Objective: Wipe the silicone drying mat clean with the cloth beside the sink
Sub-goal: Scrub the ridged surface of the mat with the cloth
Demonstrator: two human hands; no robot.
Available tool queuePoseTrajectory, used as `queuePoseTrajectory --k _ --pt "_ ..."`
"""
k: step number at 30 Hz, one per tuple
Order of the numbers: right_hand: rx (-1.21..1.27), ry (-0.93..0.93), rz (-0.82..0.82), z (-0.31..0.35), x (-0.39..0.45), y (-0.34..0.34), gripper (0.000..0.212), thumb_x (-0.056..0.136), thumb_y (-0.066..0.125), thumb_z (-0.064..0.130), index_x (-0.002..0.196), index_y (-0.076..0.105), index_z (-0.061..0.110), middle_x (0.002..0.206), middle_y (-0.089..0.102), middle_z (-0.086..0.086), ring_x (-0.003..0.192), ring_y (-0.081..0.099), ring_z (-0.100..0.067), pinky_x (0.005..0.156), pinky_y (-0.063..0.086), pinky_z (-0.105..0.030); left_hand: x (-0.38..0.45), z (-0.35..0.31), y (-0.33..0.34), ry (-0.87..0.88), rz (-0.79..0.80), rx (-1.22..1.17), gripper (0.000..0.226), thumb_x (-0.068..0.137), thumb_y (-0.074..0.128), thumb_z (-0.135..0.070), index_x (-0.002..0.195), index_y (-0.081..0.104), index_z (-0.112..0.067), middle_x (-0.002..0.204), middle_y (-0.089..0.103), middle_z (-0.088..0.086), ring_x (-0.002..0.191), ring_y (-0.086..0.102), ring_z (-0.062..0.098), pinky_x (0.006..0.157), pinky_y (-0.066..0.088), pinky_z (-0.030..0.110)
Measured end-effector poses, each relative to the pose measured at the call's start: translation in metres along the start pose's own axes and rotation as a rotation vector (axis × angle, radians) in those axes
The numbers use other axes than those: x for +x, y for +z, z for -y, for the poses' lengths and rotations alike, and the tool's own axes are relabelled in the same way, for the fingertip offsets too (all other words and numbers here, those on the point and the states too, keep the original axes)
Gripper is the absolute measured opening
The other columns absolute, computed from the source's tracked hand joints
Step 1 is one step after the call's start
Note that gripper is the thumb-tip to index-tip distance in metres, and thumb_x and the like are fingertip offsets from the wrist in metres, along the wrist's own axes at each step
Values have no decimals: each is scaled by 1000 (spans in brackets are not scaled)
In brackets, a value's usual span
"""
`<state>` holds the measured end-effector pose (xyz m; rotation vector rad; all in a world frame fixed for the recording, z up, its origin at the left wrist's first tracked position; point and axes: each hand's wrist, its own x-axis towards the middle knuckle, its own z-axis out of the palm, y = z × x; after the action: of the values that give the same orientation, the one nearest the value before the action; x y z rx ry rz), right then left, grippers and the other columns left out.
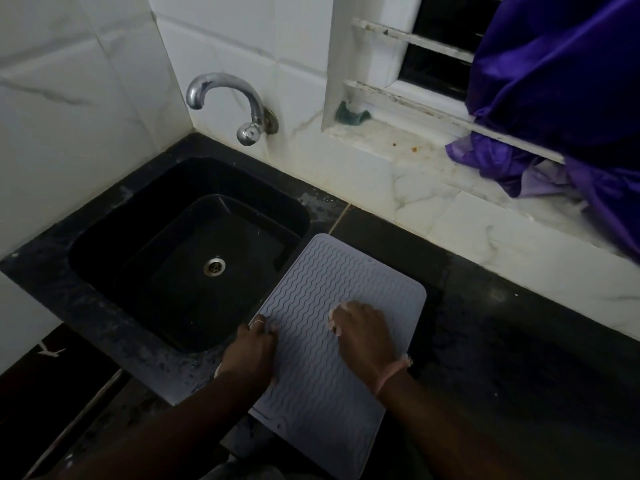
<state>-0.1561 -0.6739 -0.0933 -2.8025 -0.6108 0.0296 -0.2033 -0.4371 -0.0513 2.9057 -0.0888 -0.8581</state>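
Forearms entered from the bottom edge, both reaching onto the silicone drying mat [322, 327]. Lay flat on the dark countertop [502, 341] just right of the sink [104, 244], grey, wave-ribbed, its left edge overhanging the basin rim. Left hand [251, 351] gripped that left edge, fingers curled over it, ringed finger uppermost; judged to be steadying the mat against sliding. Right hand [363, 337] pressed down mid-mat, fingers bent over a pale cloth [337, 311] showing only at the fingertips; judged mid-wipe. Wrist carried a pink thread band [391, 374]. Sink held nothing visible but its metal drain [214, 266]. Chrome tap [239, 105] on the tiled wall above. Green scrap [351, 116] on the window ledge; purple fabric [561, 84] draped at right.
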Motion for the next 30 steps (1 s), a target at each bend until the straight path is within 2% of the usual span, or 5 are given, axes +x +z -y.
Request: queuePoseTrajectory --k 6,10,13,17,30 --pt "161 -205 121 86 -71 7 31 92 39 30 110 61 19 114 62 -6 101 59 -24 87 52 -41 -4 -2 0 -1 -22 7 82 90 73 -35 158 30 -24 166 10 13 147 26 37 110 46 41" --pt "458 -77 199 64 -58 -9 10 94 52 33 88 57 27 94 57 6 90 56 -14 80 48 -35 -5 -4 0 -13 5 13 84 93 69 -37 161 22 -21 166 9 16 146 27 39 113 41 43" --pt "329 141 10 13 -21 -18 5 98 45 33 100 50 34 99 54 9 88 56 -8 76 51 -33 -9 -4 1 -22 38 12 86 97 62 -34 163 10 -18 167 4 18 149 23 41 116 36 44" --pt "-35 333 -86 -51 30 -32 43 94 48 10 136 47 17 125 54 -16 103 60 -35 80 55 -47 -15 -4 3 -18 55 18 89 98 61 -33 164 2 -20 168 -3 16 150 18 40 117 35 44" --pt "147 31 138 79 -78 -5 29 90 60 27 119 57 24 116 60 -1 102 59 -23 80 50 -35 -18 -11 6 -66 -20 28 87 97 64 -30 163 8 -27 168 4 13 148 23 37 110 44 43"
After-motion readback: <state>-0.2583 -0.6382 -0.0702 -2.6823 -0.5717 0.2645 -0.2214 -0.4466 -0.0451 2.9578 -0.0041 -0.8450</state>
